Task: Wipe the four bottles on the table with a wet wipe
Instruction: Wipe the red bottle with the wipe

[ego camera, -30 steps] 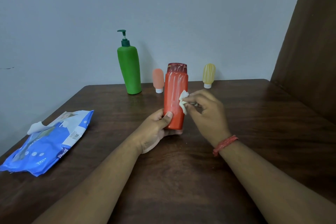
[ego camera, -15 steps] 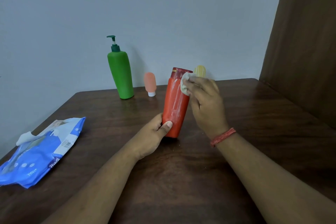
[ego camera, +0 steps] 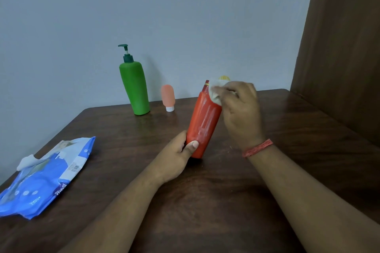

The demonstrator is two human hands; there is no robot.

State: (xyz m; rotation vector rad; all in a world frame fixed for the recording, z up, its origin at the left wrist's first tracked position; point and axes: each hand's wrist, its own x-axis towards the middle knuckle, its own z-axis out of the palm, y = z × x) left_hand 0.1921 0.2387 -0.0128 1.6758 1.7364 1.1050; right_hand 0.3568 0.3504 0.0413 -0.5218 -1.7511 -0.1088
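A tall red bottle (ego camera: 203, 121) stands tilted to the right at the table's middle. My left hand (ego camera: 176, 156) grips its base, thumb across the front. My right hand (ego camera: 240, 109) presses a crumpled white wet wipe (ego camera: 216, 90) against the bottle's cap and upper right side. A green pump bottle (ego camera: 134, 86) stands at the back by the wall. To its right is a small pink tube bottle (ego camera: 168, 96) resting on its white cap. Only the top of a small yellow bottle (ego camera: 224, 77) shows behind the wipe and my right hand.
A blue pack of wet wipes (ego camera: 45, 176) lies at the left edge of the dark wooden table (ego camera: 205, 201), one wipe sticking out of it. A grey wall runs behind the table. A brown wooden panel (ego camera: 345, 47) rises on the right.
My right hand has slid the wipe up the red bottle from its middle to the cap. The bottle now leans more to the right. My left hand keeps its grip on the base.
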